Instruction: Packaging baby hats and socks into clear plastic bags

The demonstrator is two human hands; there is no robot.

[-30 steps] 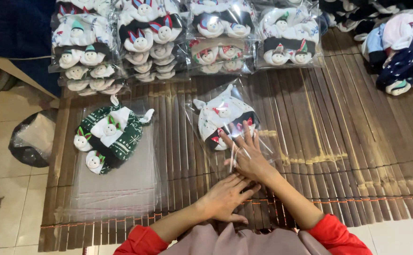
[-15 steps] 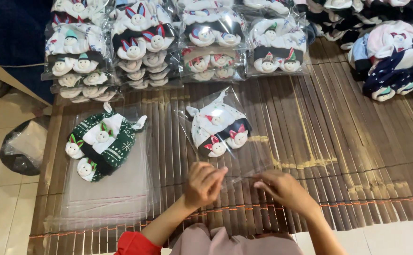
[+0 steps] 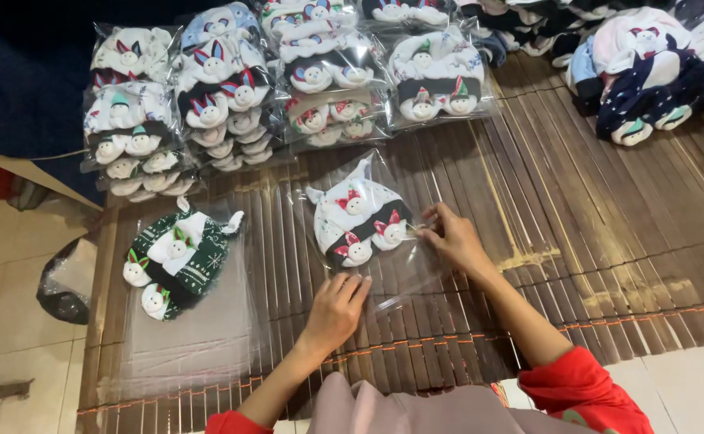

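Note:
A clear plastic bag (image 3: 400, 269) lies on the dark slatted mat (image 3: 577, 241), with a white baby hat with small animal faces (image 3: 357, 221) inside it. My left hand (image 3: 337, 309) rests flat on the bag's near end, fingers together. My right hand (image 3: 452, 237) pinches the bag's right edge beside the hat. A green and white hat of the same kind (image 3: 176, 259) lies on a stack of empty clear bags (image 3: 191, 337) to the left.
Several stacks of bagged hats (image 3: 231, 96) line the mat's far edge. A heap of loose hats (image 3: 641, 76) sits at the far right. A dark plastic bag (image 3: 66, 281) lies on the tiled floor at left.
The camera tilted and the view shifted. My left hand moved onto the bag's near end, and my right hand went up to its right edge.

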